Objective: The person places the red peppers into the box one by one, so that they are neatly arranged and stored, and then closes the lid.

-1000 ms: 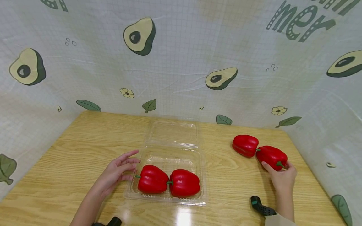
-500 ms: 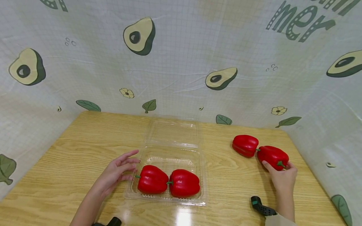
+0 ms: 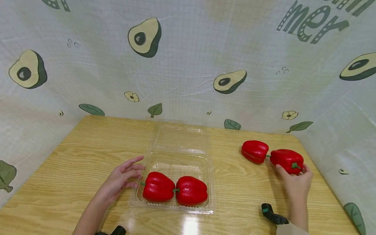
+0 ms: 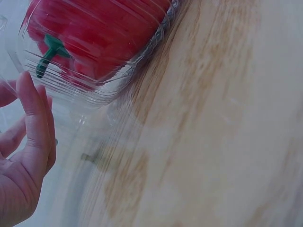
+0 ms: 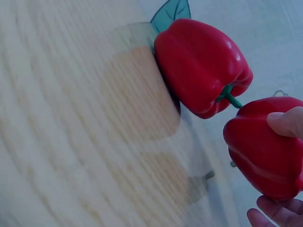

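In the head view my right hand (image 3: pixel 297 186) grips a red bell pepper (image 3: pixel 286 160) by its stem end, thumb on one side and fingers on the other. The right wrist view shows this pepper (image 5: pixel 265 146) raised off the table. Just left of it another red bell pepper (image 3: pixel 255 151) lies on the wood. My left hand (image 3: pixel 118 178) is at the left wall of a clear plastic clamshell box (image 3: pixel 173 161), fingers loosely extended. The left wrist view has the fingertips (image 4: pixel 27 90) by the box's ridged side. Two red peppers, one left (image 3: pixel 158 186) and one right (image 3: pixel 191 191), lie side by side inside.
The box's clear lid (image 3: pixel 180 137) lies folded back toward the wall. A wooden table (image 3: pixel 235 202) carries everything. An avocado-print cloth (image 3: pixel 182 65) hangs behind and along the sides. Black wrist devices (image 3: pixel 273 213) show at the lower edge.
My right hand has lifted the gripped bell pepper slightly and shifted it right, away from the one beside it. The left hand and the box have stayed put.
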`<state>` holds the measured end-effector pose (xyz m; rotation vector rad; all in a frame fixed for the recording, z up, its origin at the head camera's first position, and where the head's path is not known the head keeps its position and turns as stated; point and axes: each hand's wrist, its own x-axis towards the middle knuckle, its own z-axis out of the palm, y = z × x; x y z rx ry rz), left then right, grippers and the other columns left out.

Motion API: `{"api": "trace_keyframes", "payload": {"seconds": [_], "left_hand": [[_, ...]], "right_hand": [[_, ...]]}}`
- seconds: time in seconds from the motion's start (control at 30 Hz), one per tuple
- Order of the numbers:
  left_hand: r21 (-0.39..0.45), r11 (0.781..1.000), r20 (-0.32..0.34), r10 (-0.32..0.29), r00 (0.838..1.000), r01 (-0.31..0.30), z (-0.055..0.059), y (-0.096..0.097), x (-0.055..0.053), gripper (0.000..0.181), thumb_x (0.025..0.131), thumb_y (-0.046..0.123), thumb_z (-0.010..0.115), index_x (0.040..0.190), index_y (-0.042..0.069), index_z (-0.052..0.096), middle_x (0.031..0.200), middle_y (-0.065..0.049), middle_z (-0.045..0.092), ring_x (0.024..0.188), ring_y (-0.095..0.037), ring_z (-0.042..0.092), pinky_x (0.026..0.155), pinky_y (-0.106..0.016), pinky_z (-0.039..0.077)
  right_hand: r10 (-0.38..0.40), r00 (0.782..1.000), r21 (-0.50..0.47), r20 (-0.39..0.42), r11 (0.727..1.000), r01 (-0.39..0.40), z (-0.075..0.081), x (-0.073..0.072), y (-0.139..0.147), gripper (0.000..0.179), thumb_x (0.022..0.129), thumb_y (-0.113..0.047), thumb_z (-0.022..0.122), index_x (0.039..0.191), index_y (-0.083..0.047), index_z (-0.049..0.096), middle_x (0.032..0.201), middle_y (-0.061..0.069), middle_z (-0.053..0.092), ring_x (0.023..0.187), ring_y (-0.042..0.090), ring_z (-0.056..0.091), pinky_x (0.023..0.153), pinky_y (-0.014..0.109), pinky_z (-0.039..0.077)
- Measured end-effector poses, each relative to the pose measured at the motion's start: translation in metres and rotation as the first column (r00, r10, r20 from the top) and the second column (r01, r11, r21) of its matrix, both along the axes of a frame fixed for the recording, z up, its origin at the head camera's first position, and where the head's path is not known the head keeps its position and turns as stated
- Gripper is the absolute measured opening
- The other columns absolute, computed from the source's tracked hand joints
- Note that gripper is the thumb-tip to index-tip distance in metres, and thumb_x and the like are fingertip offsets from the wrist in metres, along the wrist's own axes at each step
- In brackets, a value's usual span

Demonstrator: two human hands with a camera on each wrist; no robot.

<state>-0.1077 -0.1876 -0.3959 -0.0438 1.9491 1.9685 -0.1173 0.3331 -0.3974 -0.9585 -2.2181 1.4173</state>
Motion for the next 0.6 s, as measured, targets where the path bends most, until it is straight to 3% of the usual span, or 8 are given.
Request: {"api": "trace_keyframes", "payload": {"seconds": [0.13, 0.23, 0.33, 0.43, 0.6], "left_hand": [[0.003, 1.0, -0.001, -0.002, 1.0, 0.002, 0.0, 0.0, 0.0, 0.061, 0.09, 0.018, 0.059, 0.144, 0.008, 0.032, 0.115, -0.005, 0.056, 0.087, -0.014, 0.06, 0.068, -0.026, 0.054], [0.005, 1.0, -0.001, -0.004, 1.0, 0.004, 0.0, 0.0, 0.0, 0.061, 0.09, 0.018, 0.059, 0.144, 0.008, 0.032, 0.115, -0.004, 0.056, 0.087, -0.014, 0.06, 0.068, -0.025, 0.054], [0.008, 1.0, -0.002, -0.005, 1.0, 0.005, 0.0, 0.0, -0.001, 0.061, 0.09, 0.018, 0.059, 0.144, 0.008, 0.032, 0.114, -0.004, 0.056, 0.086, -0.013, 0.06, 0.068, -0.025, 0.054], [0.008, 1.0, -0.002, -0.006, 1.0, 0.006, 0.0, -0.001, -0.001, 0.061, 0.09, 0.017, 0.059, 0.144, 0.008, 0.031, 0.114, -0.003, 0.056, 0.086, -0.013, 0.06, 0.068, -0.025, 0.054], [0.009, 1.0, -0.001, -0.007, 1.0, 0.007, -0.001, -0.001, -0.001, 0.061, 0.09, 0.017, 0.059, 0.144, 0.008, 0.031, 0.113, -0.003, 0.057, 0.086, -0.013, 0.059, 0.068, -0.025, 0.054]], "right_hand": [[0.0, 0.999, 0.056, -0.045, 0.998, 0.002, 0.004, 0.001, -0.002, 0.088, 0.084, -0.034, 0.065, 0.148, -0.012, 0.008, 0.15, 0.014, 0.018, 0.132, 0.03, 0.022, 0.106, 0.038, 0.033], [0.007, 0.997, 0.119, -0.083, 0.993, 0.003, 0.006, 0.003, -0.006, 0.085, 0.083, -0.033, 0.066, 0.147, -0.013, 0.014, 0.148, 0.011, 0.021, 0.127, 0.024, 0.025, 0.091, 0.022, 0.038], [0.011, 0.992, 0.178, -0.126, 0.984, 0.012, 0.01, 0.002, -0.011, 0.083, 0.082, -0.032, 0.068, 0.146, -0.012, 0.019, 0.145, 0.011, 0.025, 0.122, 0.015, 0.027, 0.077, 0.01, 0.034], [0.022, 0.985, 0.226, -0.171, 0.974, 0.017, 0.016, 0.0, -0.017, 0.08, 0.081, -0.029, 0.07, 0.145, -0.013, 0.024, 0.142, 0.011, 0.029, 0.115, 0.005, 0.028, 0.072, 0.007, 0.033], [0.064, 0.975, 0.28, -0.213, 0.96, -0.002, 0.026, -0.003, -0.03, 0.078, 0.079, -0.026, 0.073, 0.144, -0.017, 0.03, 0.137, 0.01, 0.031, 0.103, -0.006, 0.028, 0.076, 0.01, 0.034]]}}
